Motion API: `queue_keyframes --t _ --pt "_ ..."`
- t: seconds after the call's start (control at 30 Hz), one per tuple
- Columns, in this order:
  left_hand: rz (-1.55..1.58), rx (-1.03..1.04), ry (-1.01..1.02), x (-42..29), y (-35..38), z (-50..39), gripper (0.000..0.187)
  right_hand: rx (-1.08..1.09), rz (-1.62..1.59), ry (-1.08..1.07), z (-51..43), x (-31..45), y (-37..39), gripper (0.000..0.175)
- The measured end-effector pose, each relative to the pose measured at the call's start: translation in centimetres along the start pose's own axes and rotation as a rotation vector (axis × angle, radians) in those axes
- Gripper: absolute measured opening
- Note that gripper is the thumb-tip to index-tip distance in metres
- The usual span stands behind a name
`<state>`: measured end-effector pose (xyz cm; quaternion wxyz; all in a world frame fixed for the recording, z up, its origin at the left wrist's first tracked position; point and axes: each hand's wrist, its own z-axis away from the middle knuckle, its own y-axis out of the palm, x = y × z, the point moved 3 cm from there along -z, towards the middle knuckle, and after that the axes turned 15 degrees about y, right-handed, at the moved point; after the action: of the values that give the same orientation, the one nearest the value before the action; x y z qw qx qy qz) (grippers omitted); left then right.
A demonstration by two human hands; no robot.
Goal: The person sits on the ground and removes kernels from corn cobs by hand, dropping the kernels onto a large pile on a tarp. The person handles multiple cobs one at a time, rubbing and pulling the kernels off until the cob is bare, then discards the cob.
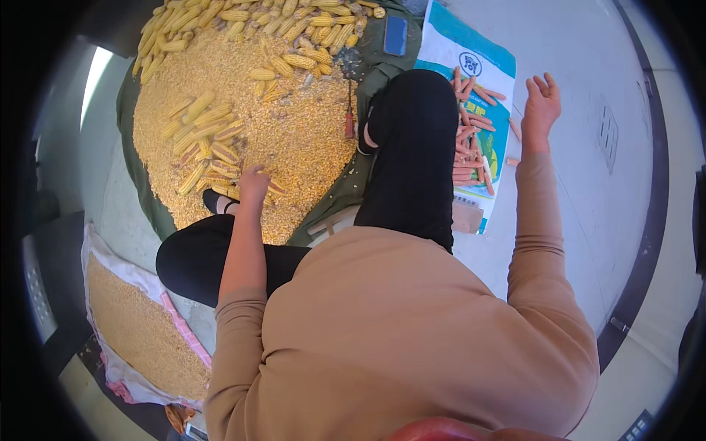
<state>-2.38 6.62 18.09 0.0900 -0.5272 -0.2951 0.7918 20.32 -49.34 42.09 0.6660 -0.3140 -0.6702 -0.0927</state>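
Note:
My left hand is low over the heap of loose corn kernels, beside my shoe. A partly shelled corn cob shows just right of its fingers; whether they grip it is hidden. Several cobs with rows stripped lie to the left of this hand, next to whole yellow cobs. Out to the right, my right hand is raised with nothing in it, its fingers apart and slightly curled. Between my right leg and that hand, bare reddish cobs lie on a printed woven sack.
A red-handled screwdriver lies on the kernels near my right foot. The phone rests on the green cloth. More unshelled cobs are piled at the far side. A second cloth at lower left bears grain.

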Motion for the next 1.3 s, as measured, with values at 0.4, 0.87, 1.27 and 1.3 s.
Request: queue_keyframes --t 0.4,0.87,1.27,1.3 --pt "0.610 -0.408 -0.781 14.8 3.7 0.4 0.033 0.790 -0.289 -0.324 11.8 12.5 26.2 0.037" --pt "0.253 -0.287 -0.860 11.9 7.6 -4.0 0.052 1.136 0.197 -0.572 19.3 9.4 34.8 0.038" --pt "1.090 -0.577 -0.829 7.0 11.0 -5.4 0.043 1.243 0.197 -0.270 19.4 6.7 35.3 0.039" --pt "1.168 -0.541 -0.762 4.4 9.9 -5.8 0.040 1.252 0.198 -0.233 19.6 6.4 35.4 0.039"
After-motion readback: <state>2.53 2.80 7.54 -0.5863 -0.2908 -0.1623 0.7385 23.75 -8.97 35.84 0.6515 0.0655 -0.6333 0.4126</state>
